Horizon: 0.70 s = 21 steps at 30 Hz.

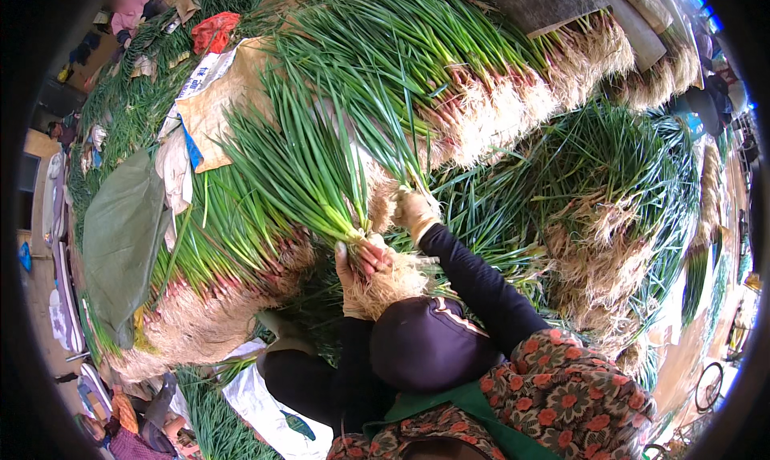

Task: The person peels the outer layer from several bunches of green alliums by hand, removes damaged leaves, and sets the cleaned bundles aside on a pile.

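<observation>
Where the heaped scallions (449,47) stop, tan floor (40,291) shows.

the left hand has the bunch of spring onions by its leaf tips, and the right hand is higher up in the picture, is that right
Not quite: in the head view, the left hand holds the bunch of spring onions at its lower stem ends, near the pale roots, not by the leaf tips. The right hand is indeed higher up.

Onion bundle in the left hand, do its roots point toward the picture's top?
No, its roots point toward the lower right, its leaves upper left.
</observation>
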Each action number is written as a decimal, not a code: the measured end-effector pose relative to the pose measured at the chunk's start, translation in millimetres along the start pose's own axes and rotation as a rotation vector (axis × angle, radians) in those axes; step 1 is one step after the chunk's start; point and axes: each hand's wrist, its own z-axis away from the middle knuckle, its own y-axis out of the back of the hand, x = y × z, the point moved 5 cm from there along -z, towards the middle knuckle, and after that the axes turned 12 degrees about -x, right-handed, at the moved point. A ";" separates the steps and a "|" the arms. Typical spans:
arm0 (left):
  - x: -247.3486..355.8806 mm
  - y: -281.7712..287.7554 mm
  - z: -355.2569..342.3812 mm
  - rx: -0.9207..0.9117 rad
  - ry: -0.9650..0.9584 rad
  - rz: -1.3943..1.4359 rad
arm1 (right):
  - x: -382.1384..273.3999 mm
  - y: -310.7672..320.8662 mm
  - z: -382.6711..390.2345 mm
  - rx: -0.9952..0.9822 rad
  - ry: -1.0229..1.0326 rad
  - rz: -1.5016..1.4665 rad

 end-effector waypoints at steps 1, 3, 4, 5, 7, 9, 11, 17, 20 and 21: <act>18.0 -9.2 12.5 0.033 -0.151 -0.386 | 2.2 -26.1 4.8 -0.047 -0.113 -0.127; 45.4 -16.8 42.3 0.101 -0.191 -0.267 | -26.2 -102.7 33.8 -0.318 -0.172 -0.189; 44.5 -21.4 43.7 0.128 -0.167 -0.109 | -30.4 -122.6 34.0 -0.450 -0.232 -0.179; 33.1 -38.6 23.5 -0.065 -0.071 -0.711 | -34.4 -111.0 19.5 -0.366 0.013 0.115; 26.3 -21.7 11.7 0.095 -0.011 -0.481 | -33.8 -97.1 6.8 -0.272 0.040 0.414; 36.3 -14.2 31.2 0.268 0.091 0.097 | -32.0 -117.0 17.6 -0.244 -0.100 0.418; 48.2 -9.5 37.3 0.261 0.028 -0.148 | -48.1 -112.8 31.9 -0.201 0.163 0.686; 26.6 -7.7 9.9 0.316 -0.182 -0.517 | 1.4 -76.4 13.1 -0.234 0.209 -0.317; 36.6 -17.8 24.1 0.058 -0.114 0.004 | -17.4 -130.8 26.6 -0.602 -0.037 -0.847; 45.7 -7.5 27.6 0.206 -0.216 -0.465 | -22.1 -127.2 27.9 -0.498 0.054 -0.766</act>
